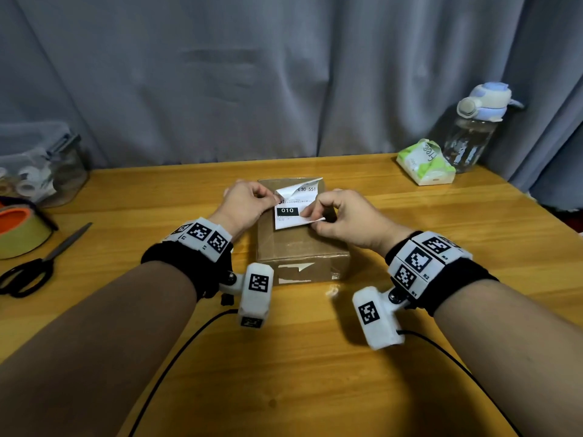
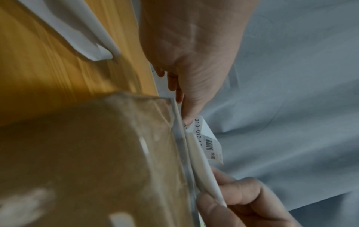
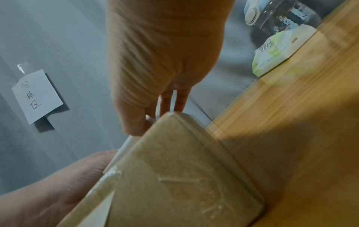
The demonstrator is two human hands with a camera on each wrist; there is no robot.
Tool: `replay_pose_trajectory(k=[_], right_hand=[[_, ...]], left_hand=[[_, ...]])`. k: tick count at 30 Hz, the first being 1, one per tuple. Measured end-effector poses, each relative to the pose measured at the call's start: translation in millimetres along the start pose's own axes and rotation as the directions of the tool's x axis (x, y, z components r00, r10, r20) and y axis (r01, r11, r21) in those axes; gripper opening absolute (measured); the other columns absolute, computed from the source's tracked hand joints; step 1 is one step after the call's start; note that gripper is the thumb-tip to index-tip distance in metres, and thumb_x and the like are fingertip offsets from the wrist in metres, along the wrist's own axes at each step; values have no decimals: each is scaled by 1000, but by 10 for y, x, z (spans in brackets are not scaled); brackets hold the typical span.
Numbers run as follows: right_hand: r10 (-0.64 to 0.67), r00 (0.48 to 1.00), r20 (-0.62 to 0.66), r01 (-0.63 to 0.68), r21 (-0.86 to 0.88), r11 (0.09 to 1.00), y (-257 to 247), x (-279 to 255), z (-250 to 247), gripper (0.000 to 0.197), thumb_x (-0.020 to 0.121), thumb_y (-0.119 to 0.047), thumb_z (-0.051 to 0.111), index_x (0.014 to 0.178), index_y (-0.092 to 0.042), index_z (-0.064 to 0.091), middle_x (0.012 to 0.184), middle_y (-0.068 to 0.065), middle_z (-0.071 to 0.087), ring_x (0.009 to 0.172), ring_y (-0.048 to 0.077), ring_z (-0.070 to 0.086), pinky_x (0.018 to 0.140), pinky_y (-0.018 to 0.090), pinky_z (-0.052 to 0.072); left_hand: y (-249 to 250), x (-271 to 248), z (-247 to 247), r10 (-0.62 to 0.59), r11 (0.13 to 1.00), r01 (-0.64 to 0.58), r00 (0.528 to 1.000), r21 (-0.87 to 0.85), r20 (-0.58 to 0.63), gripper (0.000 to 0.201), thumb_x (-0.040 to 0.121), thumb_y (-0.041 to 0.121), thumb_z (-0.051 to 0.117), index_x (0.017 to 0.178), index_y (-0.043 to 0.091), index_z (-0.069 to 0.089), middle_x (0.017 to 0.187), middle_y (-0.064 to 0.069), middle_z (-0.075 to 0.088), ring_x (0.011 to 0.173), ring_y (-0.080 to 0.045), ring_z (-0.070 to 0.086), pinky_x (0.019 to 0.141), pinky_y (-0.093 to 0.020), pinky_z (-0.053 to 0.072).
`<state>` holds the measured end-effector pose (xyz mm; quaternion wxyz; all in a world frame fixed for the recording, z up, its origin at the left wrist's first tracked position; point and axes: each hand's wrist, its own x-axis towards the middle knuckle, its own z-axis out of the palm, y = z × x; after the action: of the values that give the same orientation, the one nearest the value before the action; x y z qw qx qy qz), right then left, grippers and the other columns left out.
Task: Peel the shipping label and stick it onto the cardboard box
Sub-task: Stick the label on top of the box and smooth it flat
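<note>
While a cardboard box (image 1: pixel 299 247) sits mid-frame on the bench (image 1: pixel 315 373), left hand (image 1: pixel 244 205) and right hand (image 1: pixel 342 217) pinch a half-peeled shipping label (image 1: pixel 291 205).

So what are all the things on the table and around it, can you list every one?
cardboard box: one, brown, middle of the table
shipping label: one, white with black print, over the box top, top corner curled
table: one, yellow wood
scissors: one pair, black handles, left edge
tape roll: one, yellowish with orange core, far left
clear container: one, back left
tissue pack: one, white and green, back right
water bottle: one, clear with pale blue lid, back right
curtain: grey, behind the table
paper note: one, white, handwritten, on the curtain
hands: left hand and right hand, both pinching the label
</note>
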<state>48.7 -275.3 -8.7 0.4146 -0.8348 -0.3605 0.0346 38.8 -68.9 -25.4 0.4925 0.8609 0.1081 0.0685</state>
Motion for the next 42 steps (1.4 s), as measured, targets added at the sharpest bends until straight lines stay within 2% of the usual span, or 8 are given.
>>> replay_pose_trajectory(k=[6,14,21,24,28,33,38,42], right_hand=[[8,1000,16,-8,-19,1000,-3,-7,18,13,72,2,69,72,-10,64,91,-4,69,90,9,64,85,27,49],[54,997,47,-57,68,996,-8,-22,19,28,74,5,65,66,-21,58,95,2,69,93,15,65,89,32,49],[115,987,114,-128,116,985,-116,-7,33,7,70,-24,51,71,-27,46,76,-12,61,82,16,60,77,36,42],[163,983,84,-177,190,966,-6,-63,-114,7,76,-21,47,71,-26,45,100,-2,70,111,14,61,102,42,42],[182,980,78,-193,160,968,-5,-53,-130,5,67,-38,48,66,-34,51,100,-3,73,113,11,61,108,52,34],[176,982,71,-190,309,932,-75,-60,-22,15,84,-19,46,72,-29,50,94,-2,70,112,18,62,108,43,37],[250,966,-71,-205,386,900,-6,-57,-10,8,91,-3,54,97,-8,52,85,9,70,79,2,65,75,11,49],[299,939,-172,-200,436,878,33,21,115,22,80,2,67,87,-13,53,72,5,63,62,0,60,64,9,48]], left_hand=[[-61,23,22,-3,998,4,1000,56,-19,25,50,62,64,61,40,70,102,-4,67,111,-33,55,98,-51,46],[70,-117,-12,6,978,12,997,206,-83,10,77,39,68,79,29,66,117,-3,48,122,-24,36,109,-40,27],[81,-212,76,-28,956,36,999,293,-33,69,72,48,69,126,23,36,131,-7,34,122,-27,35,108,-41,32],[41,-228,-88,-93,950,92,996,300,-8,77,70,56,68,130,25,31,132,-7,33,123,-27,35,106,-39,34],[94,-275,-99,-57,927,52,998,372,3,79,70,57,67,131,25,29,134,-7,31,126,-26,32,108,-43,32],[123,-329,-36,-66,922,36,996,386,65,86,67,57,70,133,23,27,137,-7,31,127,-26,33,106,-35,31],[171,-316,-112,-96,903,64,994,426,54,93,63,62,71,135,24,25,138,-7,30,128,-27,31,108,-41,33],[216,-314,-29,-121,905,86,991,416,59,99,61,64,70,138,24,22,141,-8,27,131,-28,30,110,-44,32]])
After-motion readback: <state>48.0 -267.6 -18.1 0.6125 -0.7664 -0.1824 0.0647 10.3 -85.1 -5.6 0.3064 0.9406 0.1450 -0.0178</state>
